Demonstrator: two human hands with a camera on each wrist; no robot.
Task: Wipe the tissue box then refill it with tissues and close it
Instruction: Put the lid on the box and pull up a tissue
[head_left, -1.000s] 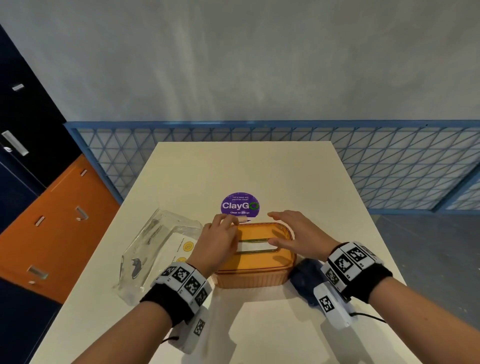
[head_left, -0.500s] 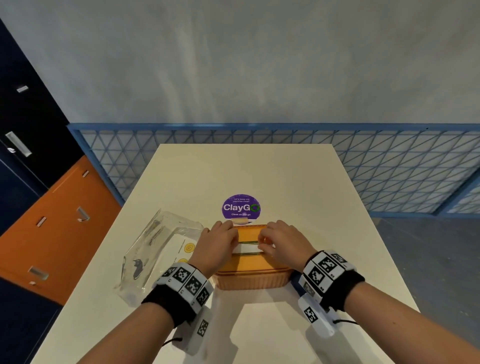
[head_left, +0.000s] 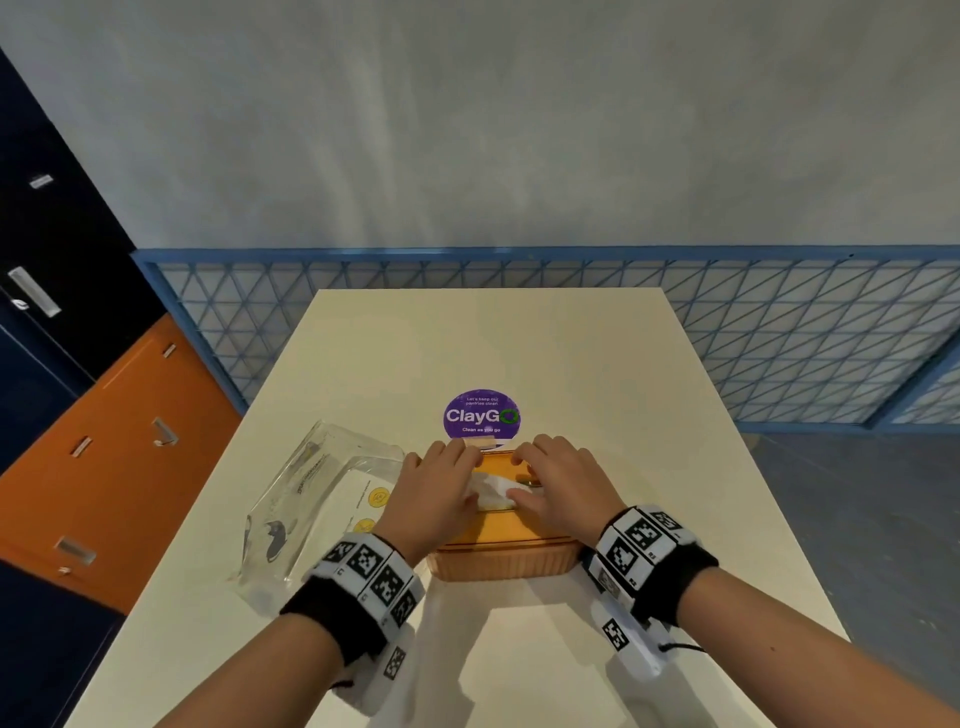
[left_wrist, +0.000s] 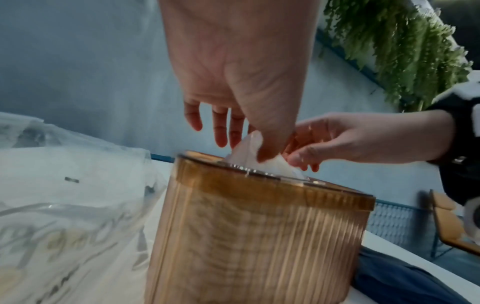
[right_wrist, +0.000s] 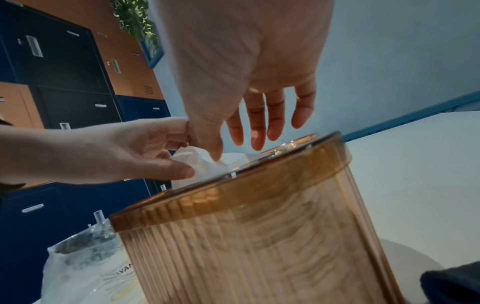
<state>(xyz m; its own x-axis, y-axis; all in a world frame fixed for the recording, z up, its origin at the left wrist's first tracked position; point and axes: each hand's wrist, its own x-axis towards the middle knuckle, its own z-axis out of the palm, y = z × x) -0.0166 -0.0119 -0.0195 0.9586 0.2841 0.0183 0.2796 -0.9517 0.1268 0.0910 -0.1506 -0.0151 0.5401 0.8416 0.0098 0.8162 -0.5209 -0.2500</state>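
Note:
The ribbed orange tissue box (head_left: 501, 564) stands on the white table (head_left: 519, 338) with its lid on. A white tissue (head_left: 493, 491) sticks up through the slot in the lid. My left hand (head_left: 470, 480) and right hand (head_left: 519, 483) meet over the slot, and both pinch the tissue. In the left wrist view my left hand's thumb (left_wrist: 265, 154) presses the tissue (left_wrist: 246, 152), while the right hand (left_wrist: 303, 158) pinches it from the other side. The right wrist view shows the left hand (right_wrist: 179, 162) holding the tissue (right_wrist: 200, 164) above the box (right_wrist: 259, 246).
A clear, empty plastic wrapper (head_left: 317, 499) lies left of the box. A dark blue cloth (left_wrist: 402, 283) lies on the table right of the box. A purple round sticker (head_left: 482, 414) sits just behind the box. Lockers stand at the left, and a blue mesh rail runs behind.
My right hand has come in from the lid's right side to the slot. Both hands now pinch a tissue that has risen out of the slot.

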